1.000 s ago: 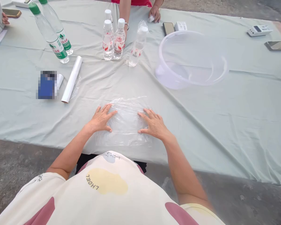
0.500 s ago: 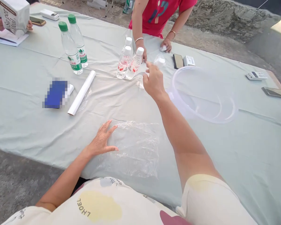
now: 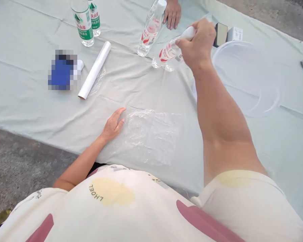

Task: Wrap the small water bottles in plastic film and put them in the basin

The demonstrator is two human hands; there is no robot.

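My right hand (image 3: 200,42) reaches across the table and is closed around the white-capped top of a small water bottle (image 3: 168,52). That bottle leans toward me, its base low over the cloth; a second bottle base shows close beside it, partly hidden. Left of it, further white-capped water bottles (image 3: 148,35) stand close together, one overlapping another. My left hand (image 3: 113,125) rests on the cloth with fingers stretched, at the left edge of a clear, wrinkled plastic sheet (image 3: 151,136). Nothing is held in that hand.
Another person's hand (image 3: 173,15) lies behind the bottles. A white roll (image 3: 94,70) and a blurred blue item (image 3: 62,74) lie left, below two larger green-labelled bottles (image 3: 83,28). Right are a translucent round container (image 3: 242,47), a phone (image 3: 221,34) and a small white box (image 3: 234,34).
My right hand has moved right and grasped a bottle top, which now tilts. My left hand's fingers have drawn closer together. The view has tipped downward.
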